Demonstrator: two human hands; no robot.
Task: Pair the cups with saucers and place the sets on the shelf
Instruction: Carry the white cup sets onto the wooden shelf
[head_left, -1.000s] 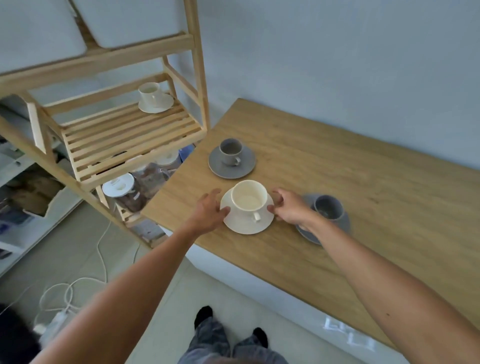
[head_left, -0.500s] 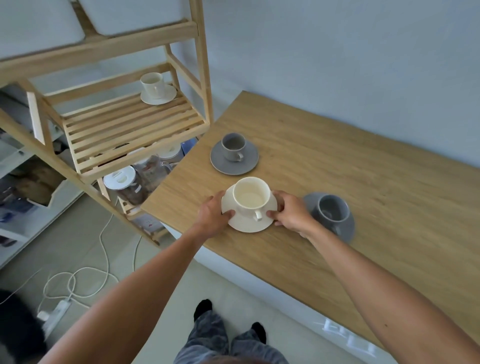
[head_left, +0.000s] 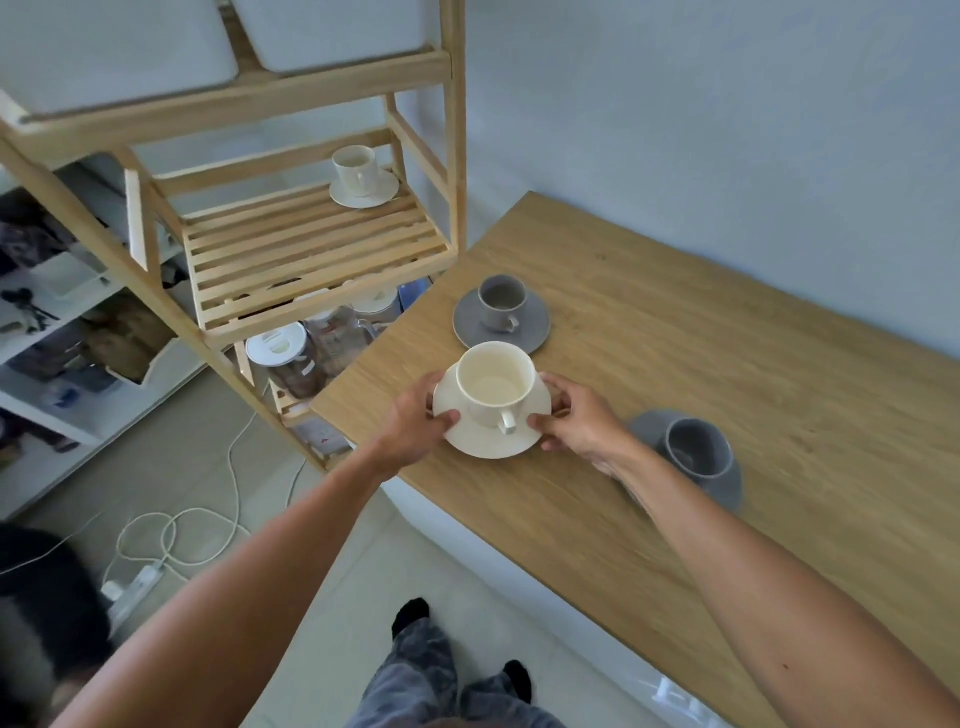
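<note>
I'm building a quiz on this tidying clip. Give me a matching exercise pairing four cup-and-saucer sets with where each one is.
Things:
1. cream ceramic cup on cream saucer, far one
2. cream ceramic cup on cream saucer, near one
3. grey cup on grey saucer, handle showing
4. grey cup on grey saucer, blurred

Places:
A. table, beside right forearm
B. slatted wooden shelf
C. table, near shelf
D. held by left hand and right hand

Pairs: 1-B, 2-D, 3-C, 4-A

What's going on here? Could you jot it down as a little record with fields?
held set: cream cup on cream saucer
left hand: gripping saucer's left rim
right hand: gripping saucer's right rim
on shelf: one cream cup set
on table: two grey cup sets, far and near
</note>
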